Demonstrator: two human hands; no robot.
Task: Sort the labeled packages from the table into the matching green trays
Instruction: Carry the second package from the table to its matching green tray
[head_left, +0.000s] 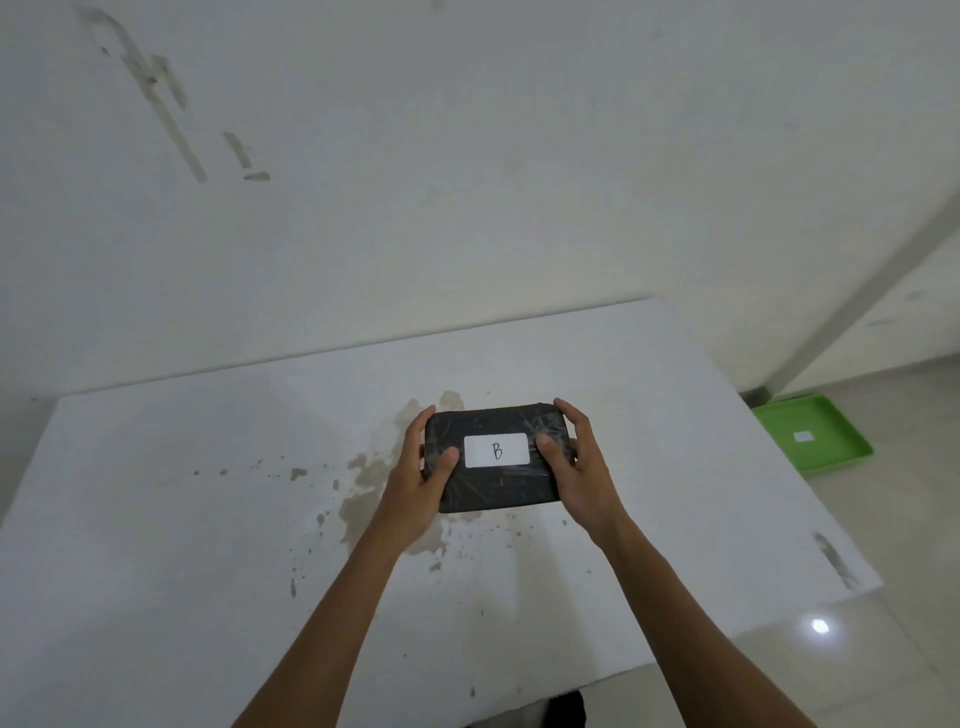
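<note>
A black wrapped package (498, 488) with a white label marked "B" is held over the middle of the white table (182, 519). My left hand (421, 483) grips its left end, thumb on top beside the label. My right hand (582, 467) grips its right end, thumb on top as well. Whether the package touches the table or hovers just above it, I cannot tell. A green tray (826, 415) lies on the floor to the right of the table, with a small white label inside; its letter is too small to read.
The table top carries brown stains around and below the package. A white wall stands right behind the table. Pale tiled floor shows at the right, with a wall corner behind the tray.
</note>
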